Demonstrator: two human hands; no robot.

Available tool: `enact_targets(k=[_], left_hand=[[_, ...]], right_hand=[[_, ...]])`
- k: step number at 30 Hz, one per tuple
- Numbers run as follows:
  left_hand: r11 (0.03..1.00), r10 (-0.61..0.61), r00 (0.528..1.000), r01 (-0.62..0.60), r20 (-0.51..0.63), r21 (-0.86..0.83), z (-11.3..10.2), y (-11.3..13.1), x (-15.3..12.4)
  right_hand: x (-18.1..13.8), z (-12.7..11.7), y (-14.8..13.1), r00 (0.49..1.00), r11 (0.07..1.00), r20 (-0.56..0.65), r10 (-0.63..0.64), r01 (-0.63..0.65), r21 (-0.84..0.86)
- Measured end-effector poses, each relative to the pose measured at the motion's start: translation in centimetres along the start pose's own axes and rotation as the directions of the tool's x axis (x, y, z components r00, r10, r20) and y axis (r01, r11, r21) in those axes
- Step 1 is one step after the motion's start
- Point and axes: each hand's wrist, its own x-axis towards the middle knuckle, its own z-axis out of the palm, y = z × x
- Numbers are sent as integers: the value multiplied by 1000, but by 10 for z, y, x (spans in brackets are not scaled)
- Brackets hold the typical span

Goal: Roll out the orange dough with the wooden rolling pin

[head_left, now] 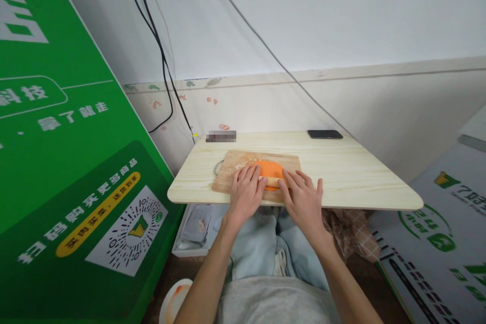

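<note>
A flat piece of orange dough (270,168) lies on a wooden cutting board (228,172) at the front of the table. Across the dough's near part runs a short pale wooden rolling pin (272,182). My left hand (246,187) is over the pin's left end, its fingers bent forward and hiding that end. At the other end, my right hand (302,193) holds the pin, thumb near the dough and little finger raised. Both hands press down from above. White flour or crumbs (246,162) speckle the board behind my left hand.
A black phone (325,134) lies at the table's back right; a blurred dark object (220,136) sits back left. Cables (261,40) hang along the wall. Below left are a white box (190,250) and a stained white bowl (175,299). A green panel (76,162) flanks the left.
</note>
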Motion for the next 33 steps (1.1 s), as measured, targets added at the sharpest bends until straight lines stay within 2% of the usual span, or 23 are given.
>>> enact_targets(k=[3, 10, 13, 21, 29, 33], left_hand=[[1000, -3, 1000, 3, 2, -14, -1, 0, 0], [998, -3, 1000, 3, -15, -56, -9, 2, -23], [999, -13, 1000, 12, -21, -41, -7, 2, -22], [1000, -25, 999, 24, 28, 18, -4, 2, 0], [1000, -16, 1000, 16, -24, -2, -12, 10, -32], [1000, -18, 1000, 18, -10, 4, -10, 7, -27]], right_hand=[[-3, -1, -3, 1000, 1000, -2, 14, -14, 8], [-33, -13, -13, 1000, 999, -23, 13, -12, 33], [-29, -13, -11, 1000, 999, -13, 9, -8, 53], [5, -2, 0, 1000, 997, -6, 22, -21, 75], [-28, -7, -6, 999, 998, -43, 13, -10, 68], [-21, -5, -2, 999, 999, -32, 1, 0, 35]])
